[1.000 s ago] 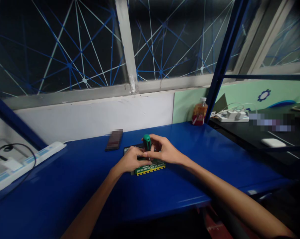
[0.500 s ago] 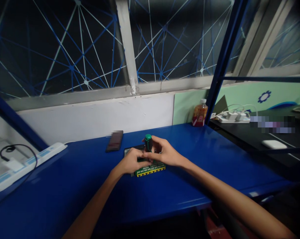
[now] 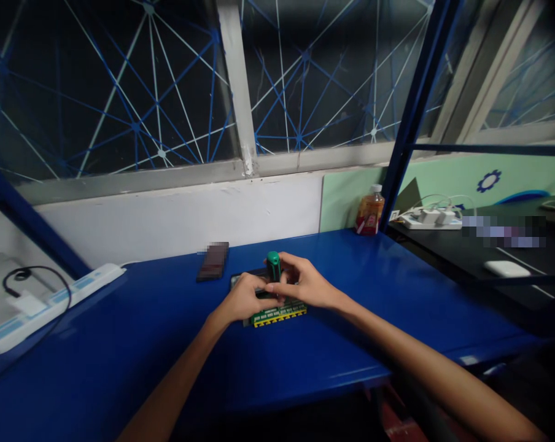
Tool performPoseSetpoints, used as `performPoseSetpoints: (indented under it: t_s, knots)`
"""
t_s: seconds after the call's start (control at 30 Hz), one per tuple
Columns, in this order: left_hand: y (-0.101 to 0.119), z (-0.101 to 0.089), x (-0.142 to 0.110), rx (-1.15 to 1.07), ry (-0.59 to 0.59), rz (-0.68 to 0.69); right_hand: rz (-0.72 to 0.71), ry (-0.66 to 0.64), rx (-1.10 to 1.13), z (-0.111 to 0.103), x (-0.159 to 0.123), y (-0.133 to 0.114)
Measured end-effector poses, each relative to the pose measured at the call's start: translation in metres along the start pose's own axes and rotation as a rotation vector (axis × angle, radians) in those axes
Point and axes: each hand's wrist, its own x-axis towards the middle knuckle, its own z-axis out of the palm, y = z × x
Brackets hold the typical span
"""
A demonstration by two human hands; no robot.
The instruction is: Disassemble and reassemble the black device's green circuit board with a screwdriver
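Observation:
My right hand [image 3: 310, 283] is closed around a screwdriver [image 3: 272, 265] with a green-and-black handle, held upright. Below it lies a green circuit board [image 3: 277, 314] with a yellow strip of notched edge facing me, on a dark base. My left hand [image 3: 244, 298] is over the left part of the board, thumb and fingers drawn together beside the screwdriver's lower end. What the left fingertips hold is hidden, as is the screwdriver's tip.
A dark phone-like slab [image 3: 213, 263] lies behind the board on the blue table [image 3: 342, 344]. A power strip [image 3: 88, 283] with a plugged-in cable is at the left. A drink bottle [image 3: 369, 212] stands at the back right, near a blue post [image 3: 409, 116].
The screwdriver's handle has tilted or shifted very slightly left and down. Both hands stay nearly where they were over the board.

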Motion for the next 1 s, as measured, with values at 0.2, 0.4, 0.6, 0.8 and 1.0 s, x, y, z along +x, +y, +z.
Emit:
performPoseSetpoints:
  t_s: [0.2, 0.4, 0.6, 0.8, 1.0]
  knots:
    - [0.0049, -0.0022, -0.0005, 0.011, -0.039, 0.072, 0.007, 0.015, -0.063, -0.0003, -0.0011, -0.0026]
    - [0.0066, -0.0047, -0.0013, 0.001, -0.078, 0.092, 0.030, 0.002, -0.047, -0.0004, -0.0025, -0.0024]
    - [0.0012, -0.0012, -0.0001, -0.028, -0.036, 0.005, 0.010, 0.041, -0.097, -0.0008, -0.0030, -0.0056]
    - [0.0064, -0.0045, -0.0003, -0.024, -0.061, 0.019, 0.017, 0.018, -0.064, -0.0003, -0.0024, -0.0054]
    - [0.0080, -0.0048, -0.0004, -0.040, -0.069, 0.059, 0.028, 0.016, -0.062, 0.0000, -0.0019, -0.0018]
